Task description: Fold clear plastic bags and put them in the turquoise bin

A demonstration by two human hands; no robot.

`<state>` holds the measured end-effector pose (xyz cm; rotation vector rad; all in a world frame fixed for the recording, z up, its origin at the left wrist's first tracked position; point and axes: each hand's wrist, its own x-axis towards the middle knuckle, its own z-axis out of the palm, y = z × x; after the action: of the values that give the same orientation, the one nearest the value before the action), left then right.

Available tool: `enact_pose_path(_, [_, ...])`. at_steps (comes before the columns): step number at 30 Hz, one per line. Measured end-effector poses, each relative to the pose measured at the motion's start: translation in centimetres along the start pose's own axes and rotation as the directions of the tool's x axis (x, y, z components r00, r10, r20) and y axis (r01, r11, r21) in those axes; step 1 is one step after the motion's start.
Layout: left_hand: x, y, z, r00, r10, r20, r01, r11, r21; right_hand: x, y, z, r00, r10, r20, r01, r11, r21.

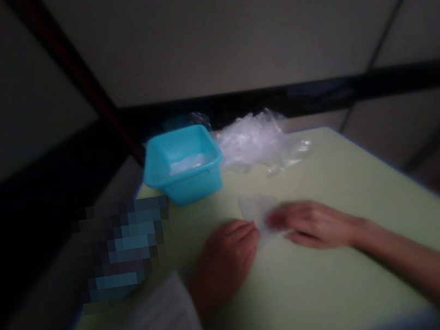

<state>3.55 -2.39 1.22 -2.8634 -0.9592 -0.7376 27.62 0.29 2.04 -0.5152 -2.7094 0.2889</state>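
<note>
A small, thin, whitish see-through plastic piece (257, 206) lies flat on the pale yellow-green table (305, 295); whether it is a bag or a single sheet, I cannot tell. My left hand (231, 251) has its fingers pressed together at the left edge of this piece, with the fingertips on it. From the right, my right hand (315, 222) reaches over the plastic. Its fingers are stretched out across the piece and the thumb stands apart below them. Motion blurs the right fingertips, and the hands cover part of the plastic.
Beyond my left hand stands a turquoise plastic basin (194, 185) with something whitish inside. Beside it, at the table's far end, lies a heap of clear plastic (253, 140). A pixelated dark-blue object (129, 250) is at the left edge. Grey panels (226, 37) rise behind the table.
</note>
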Motion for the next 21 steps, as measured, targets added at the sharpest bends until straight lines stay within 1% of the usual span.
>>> enact_pose_path(5, [0.0,-0.1,0.1,0.997,-0.070,-0.039,0.065,0.990,-0.124,0.2,0.4,0.4,0.991,0.124,-0.053,-0.118,0.988,0.104])
enact_pose_path(7, [0.0,-0.2,0.2,0.990,-0.135,-0.037,0.126,0.974,-0.186,0.2,0.4,0.4,0.983,0.178,-0.054,-0.169,0.976,0.138])
enact_pose_path(10, [0.2,-0.6,0.4,0.968,-0.253,0.003,0.245,0.936,-0.251,0.3,0.4,0.4,0.967,0.245,-0.064,-0.231,0.957,0.177])
enact_pose_path(13, [0.6,-1.0,0.6,0.937,-0.348,0.022,0.339,0.894,-0.292,0.5,0.4,0.4,0.943,0.319,-0.090,-0.292,0.928,0.232])
enact_pose_path(15, [0.9,-1.2,0.7,0.911,-0.411,0.036,0.397,0.850,-0.345,0.8,0.3,0.3,0.922,0.376,-0.096,-0.333,0.894,0.300])
enact_pose_path(18, [1.3,-1.4,0.9,0.854,-0.515,0.076,0.492,0.751,-0.441,1.4,0.3,0.4,0.884,0.458,-0.088,-0.387,0.825,0.411])
enact_pose_path(21, [1.6,-1.5,1.3,0.802,-0.591,0.088,0.556,0.683,-0.473,2.1,0.6,0.7,0.842,0.530,-0.096,-0.413,0.750,0.517])
